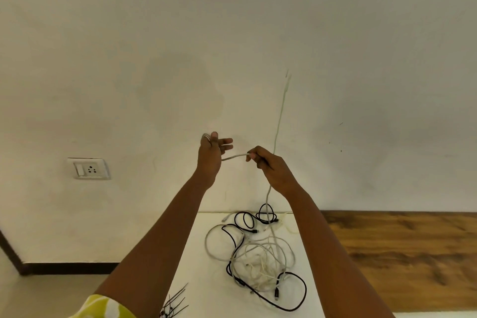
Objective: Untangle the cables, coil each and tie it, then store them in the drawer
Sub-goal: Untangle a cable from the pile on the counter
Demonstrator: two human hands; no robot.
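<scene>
White wall fills the background behind raised hands. Left hand pinches looped turns of a grey cable; right hand grips the next stretch, likely feeding the coil. Its pale, thin tail drops to the tangled cables on the white counter.

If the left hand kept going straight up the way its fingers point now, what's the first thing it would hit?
Nothing shows in that line: above the left hand, which holds loops of the grey cable, there is only the bare wall behind. Depth to the wall is unclear.
</scene>
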